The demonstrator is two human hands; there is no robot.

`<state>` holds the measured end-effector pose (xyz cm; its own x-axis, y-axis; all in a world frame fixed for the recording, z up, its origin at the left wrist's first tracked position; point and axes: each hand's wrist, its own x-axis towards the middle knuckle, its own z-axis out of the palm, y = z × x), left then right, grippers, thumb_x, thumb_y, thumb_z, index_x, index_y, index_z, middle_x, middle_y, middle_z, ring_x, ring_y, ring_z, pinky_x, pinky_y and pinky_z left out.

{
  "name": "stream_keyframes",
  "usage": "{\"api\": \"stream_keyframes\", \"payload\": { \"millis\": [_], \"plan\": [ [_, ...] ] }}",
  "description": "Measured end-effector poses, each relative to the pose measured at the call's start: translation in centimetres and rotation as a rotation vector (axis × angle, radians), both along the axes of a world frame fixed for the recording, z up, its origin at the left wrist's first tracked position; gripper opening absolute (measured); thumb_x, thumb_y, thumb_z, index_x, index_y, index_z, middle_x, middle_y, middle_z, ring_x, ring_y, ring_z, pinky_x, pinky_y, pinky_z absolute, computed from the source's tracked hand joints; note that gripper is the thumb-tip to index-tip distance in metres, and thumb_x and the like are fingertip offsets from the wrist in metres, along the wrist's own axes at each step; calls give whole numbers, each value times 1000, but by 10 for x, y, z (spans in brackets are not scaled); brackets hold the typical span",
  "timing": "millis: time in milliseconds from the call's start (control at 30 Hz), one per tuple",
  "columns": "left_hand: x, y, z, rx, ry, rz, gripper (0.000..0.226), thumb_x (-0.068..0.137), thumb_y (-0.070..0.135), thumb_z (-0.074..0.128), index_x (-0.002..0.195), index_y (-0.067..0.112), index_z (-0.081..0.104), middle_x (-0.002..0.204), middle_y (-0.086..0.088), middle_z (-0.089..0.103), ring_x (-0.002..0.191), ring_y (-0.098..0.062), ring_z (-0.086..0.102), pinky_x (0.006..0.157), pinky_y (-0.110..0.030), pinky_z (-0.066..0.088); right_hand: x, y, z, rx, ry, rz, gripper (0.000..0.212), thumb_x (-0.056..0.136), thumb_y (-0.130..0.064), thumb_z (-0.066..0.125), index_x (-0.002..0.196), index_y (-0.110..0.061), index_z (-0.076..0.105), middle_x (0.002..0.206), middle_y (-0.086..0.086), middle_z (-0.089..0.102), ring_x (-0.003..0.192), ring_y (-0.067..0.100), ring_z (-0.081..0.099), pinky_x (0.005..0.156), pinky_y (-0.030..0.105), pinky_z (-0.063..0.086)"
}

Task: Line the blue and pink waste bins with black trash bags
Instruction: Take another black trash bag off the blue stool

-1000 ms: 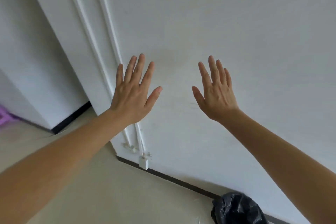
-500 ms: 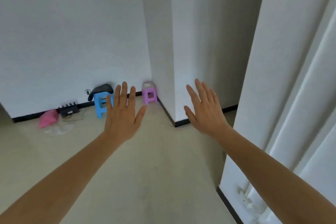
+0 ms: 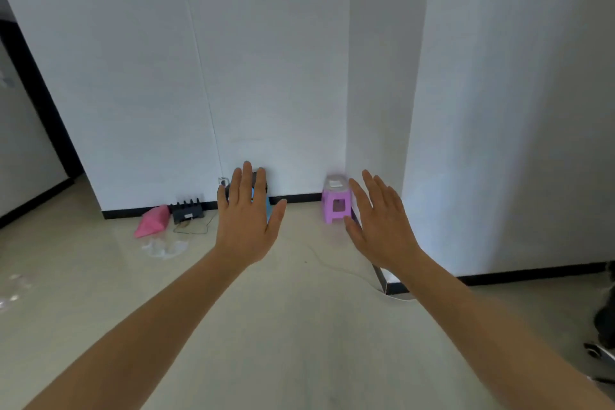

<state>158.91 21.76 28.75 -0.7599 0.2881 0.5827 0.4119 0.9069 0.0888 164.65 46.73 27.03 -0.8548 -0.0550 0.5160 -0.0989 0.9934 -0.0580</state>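
Observation:
My left hand point(image 3: 248, 220) and my right hand point(image 3: 381, 223) are held out in front of me, palms away, fingers spread, holding nothing. A pink bin point(image 3: 152, 221) lies tipped on its side on the floor by the far wall, left of my left hand. No blue bin shows in the head view. At the right edge of the frame a dark, blurred shape point(image 3: 606, 316) sits on the floor; I cannot tell whether it is a trash bag.
A blue stool point(image 3: 268, 210) with something black on it stands at the wall, mostly hidden behind my left hand. A purple stool point(image 3: 336, 203) sits in the corner. A black power strip point(image 3: 188, 211), a thin cable and clear plastic point(image 3: 164, 248) lie near the pink bin.
The view has swung left, from the wall and the black bag to the far wall with the stools. Both hands stay raised and spread.

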Motion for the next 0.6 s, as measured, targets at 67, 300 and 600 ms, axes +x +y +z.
{"api": "stream_keyframes", "payload": {
  "millis": [67, 300, 600],
  "plan": [
    [-53, 4, 18, -28, 27, 12, 75, 95, 58, 18, 152, 8, 19, 161, -17, 12, 148, -35, 12, 116, -57, 15, -63, 6, 14, -5, 6, 34, 65, 100, -37, 43, 155, -11, 19, 162, 17, 11, 149, 35, 14, 119, 50, 19],
    [-227, -29, 31, -27, 57, 150, 74, 96, 58, 20, 152, 10, 20, 161, -17, 14, 148, -35, 13, 115, -58, 17, -291, -12, 29, -94, -21, 141, 66, 102, -37, 40, 156, -14, 10, 164, 13, 2, 150, 30, 6, 121, 44, 11],
    [-498, -81, -6, 40, 14, 277, 75, 95, 59, 19, 153, 12, 15, 162, -16, 8, 149, -33, 8, 116, -57, 15, -594, -72, 5, 26, -47, 247, 67, 101, -38, 40, 156, -12, 12, 163, 16, 5, 149, 33, 11, 120, 46, 14]
  ]
}}
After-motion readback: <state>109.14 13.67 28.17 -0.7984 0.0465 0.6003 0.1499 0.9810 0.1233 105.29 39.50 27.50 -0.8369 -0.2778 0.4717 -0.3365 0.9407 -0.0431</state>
